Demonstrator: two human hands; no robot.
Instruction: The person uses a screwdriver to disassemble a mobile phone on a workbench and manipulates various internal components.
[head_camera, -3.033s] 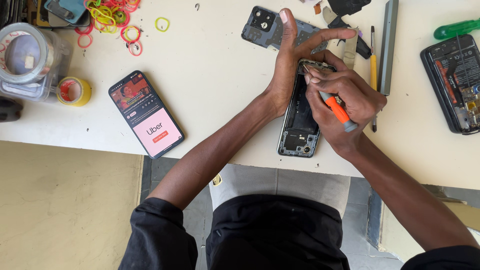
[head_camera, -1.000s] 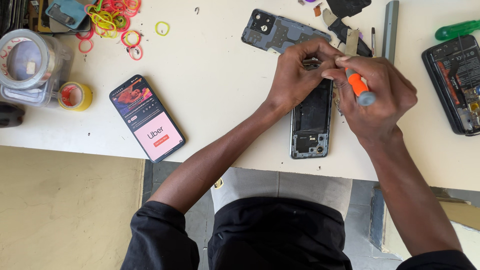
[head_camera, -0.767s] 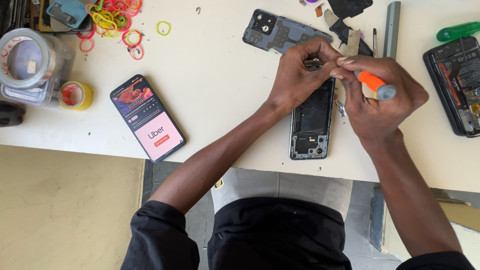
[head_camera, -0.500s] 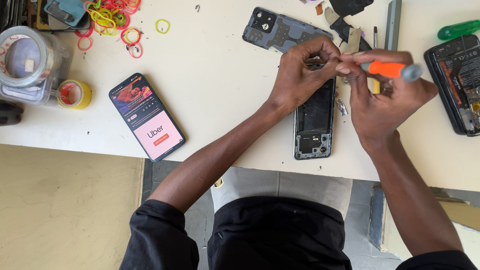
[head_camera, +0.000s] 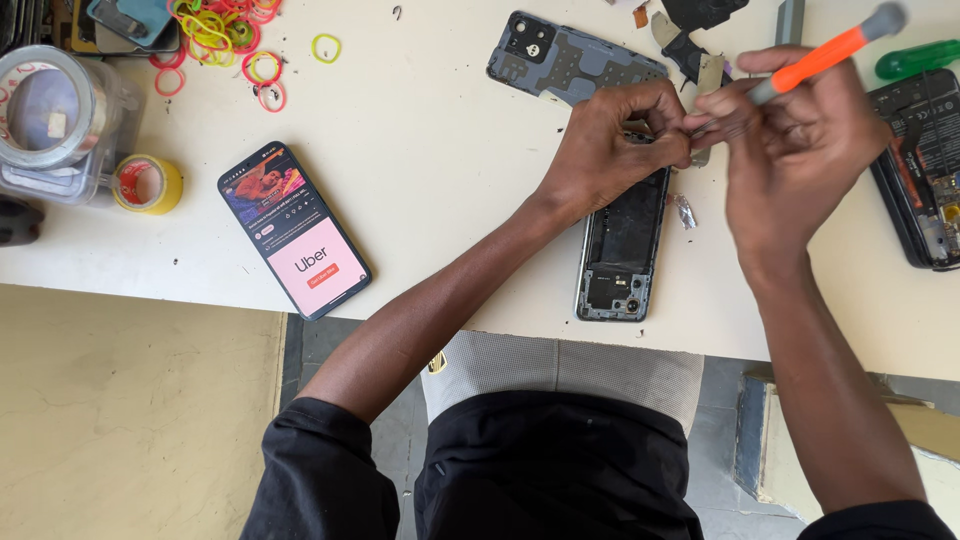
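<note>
The right hand (head_camera: 795, 150) is closed around an orange-handled screwdriver (head_camera: 820, 58), its handle slanting up and away from the fingers. The left hand (head_camera: 615, 140) meets it fingertip to fingertip, pinching something too small to make out. Directly beneath both hands lies the opened phone (head_camera: 620, 250), innards up. Beyond the left hand rests a grey back cover (head_camera: 560, 58); well off to that hand's side lies a lit phone (head_camera: 295, 230).

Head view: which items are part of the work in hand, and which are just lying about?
In the work:
- opened phone body, left hand on its top end
- orange-handled tool, held in right hand

Lying about:
- lit phone
- grey back cover
- second opened phone
- green-handled tool
- rubber bands
- yellow tape roll
</note>
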